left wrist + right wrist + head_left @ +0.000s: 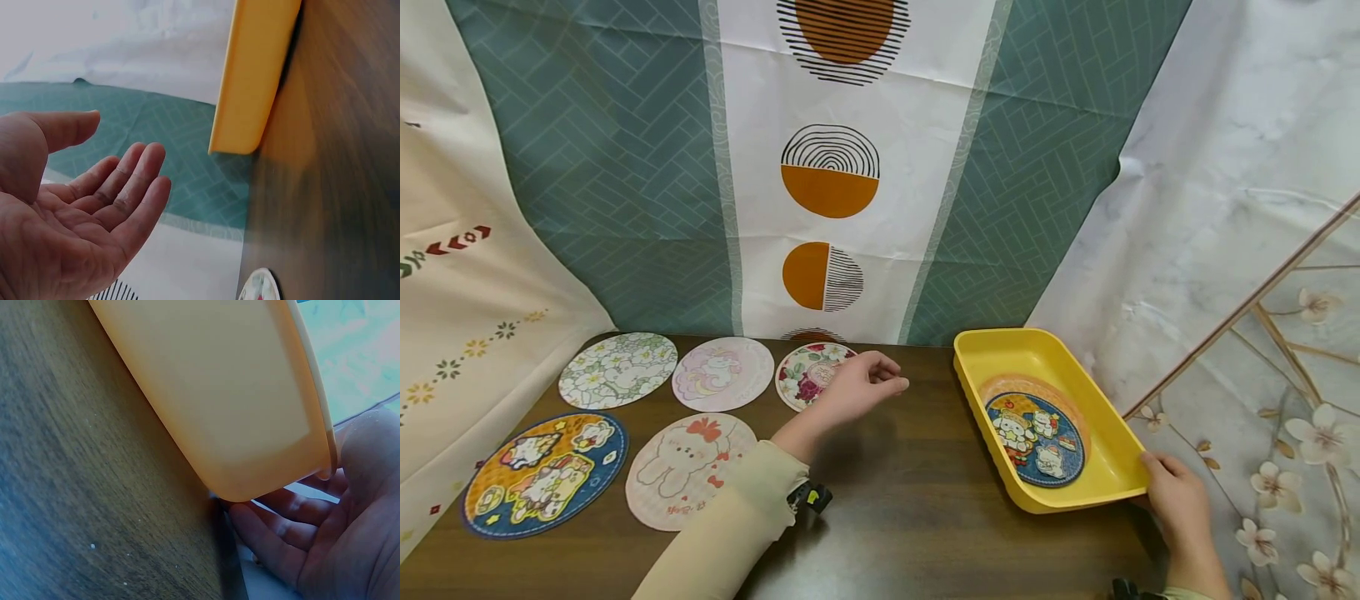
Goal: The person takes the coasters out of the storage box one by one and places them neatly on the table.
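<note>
Right hand [1180, 500] grips the yellow tray's [1120, 467] near corner; left hand [857, 385], loose and empty, should pinch the floral disc's [805, 373] edge

Left hand [856, 385] hovers relaxed, empty; right hand's [1180, 500] grip curled.

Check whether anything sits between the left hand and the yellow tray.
Nothing visible does. The left hand hangs empty above the floral round mat, and only bare wooden table lies between it and the yellow tray. The right hand holds the tray's near right corner, clear of that path.
</note>
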The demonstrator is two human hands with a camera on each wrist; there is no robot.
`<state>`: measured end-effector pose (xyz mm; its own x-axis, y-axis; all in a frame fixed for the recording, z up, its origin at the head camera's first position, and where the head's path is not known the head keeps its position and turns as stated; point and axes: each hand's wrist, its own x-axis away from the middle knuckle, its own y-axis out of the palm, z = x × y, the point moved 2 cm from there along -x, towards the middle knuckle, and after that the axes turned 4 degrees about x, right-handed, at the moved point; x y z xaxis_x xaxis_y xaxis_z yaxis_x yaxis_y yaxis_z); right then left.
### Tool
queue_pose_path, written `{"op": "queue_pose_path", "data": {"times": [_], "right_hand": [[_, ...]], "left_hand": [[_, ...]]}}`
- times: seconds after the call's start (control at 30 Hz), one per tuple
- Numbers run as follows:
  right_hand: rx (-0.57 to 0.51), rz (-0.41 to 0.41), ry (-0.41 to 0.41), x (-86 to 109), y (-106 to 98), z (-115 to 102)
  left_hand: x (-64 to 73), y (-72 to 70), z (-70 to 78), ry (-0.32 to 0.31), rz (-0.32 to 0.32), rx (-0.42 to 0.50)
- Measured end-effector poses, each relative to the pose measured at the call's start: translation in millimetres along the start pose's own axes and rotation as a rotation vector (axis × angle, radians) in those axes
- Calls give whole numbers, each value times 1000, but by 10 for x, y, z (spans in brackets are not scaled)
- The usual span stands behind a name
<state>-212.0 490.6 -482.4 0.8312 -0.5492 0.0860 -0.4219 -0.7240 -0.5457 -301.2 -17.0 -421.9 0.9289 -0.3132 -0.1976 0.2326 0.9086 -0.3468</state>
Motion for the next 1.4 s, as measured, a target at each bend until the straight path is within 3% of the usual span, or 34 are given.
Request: {"op": "queue_pose_path", "data": {"times": [1.03,1.4], "right_hand": [[1,8,-15,-50,9,28],[49,-15,-22,-32,-4,22]], "left_hand": [[-383,671,308,75,-63,8],[-474,891,328,47,-74,49]]}}
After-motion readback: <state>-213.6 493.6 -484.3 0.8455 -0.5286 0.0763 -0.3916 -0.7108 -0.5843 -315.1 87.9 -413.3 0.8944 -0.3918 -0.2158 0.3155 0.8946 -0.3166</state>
